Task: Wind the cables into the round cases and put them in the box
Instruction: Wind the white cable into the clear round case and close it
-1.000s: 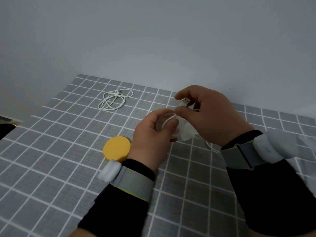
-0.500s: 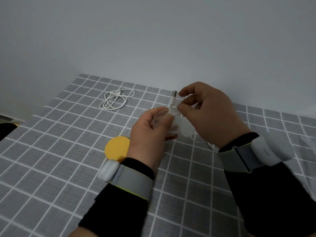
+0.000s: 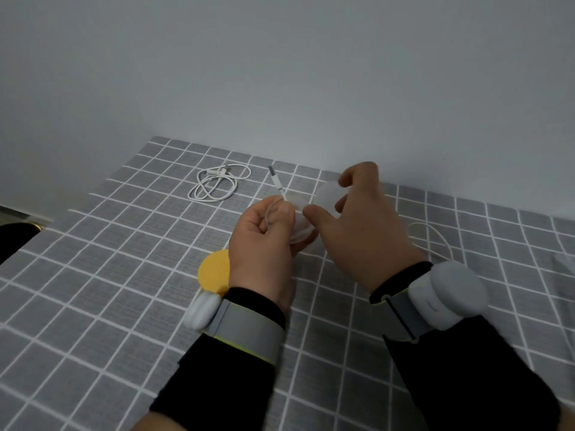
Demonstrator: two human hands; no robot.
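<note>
Nearest, a yellow case (image 3: 211,272) is lying half hidden behind the left hand (image 3: 261,244), which is pinching a white cable (image 3: 276,181) against a clear round case (image 3: 300,227). The right hand (image 3: 361,234) is touching that case with its thumb; blurred, its grip cannot be told. Winding is seemingly starting; slack needs wrapping round next. Farther back, a second cable (image 3: 217,185) is waiting. No box is showing.

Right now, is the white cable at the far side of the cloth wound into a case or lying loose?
Loose: the white cable lies in open loops on the checked cloth, with no case around it.
</note>
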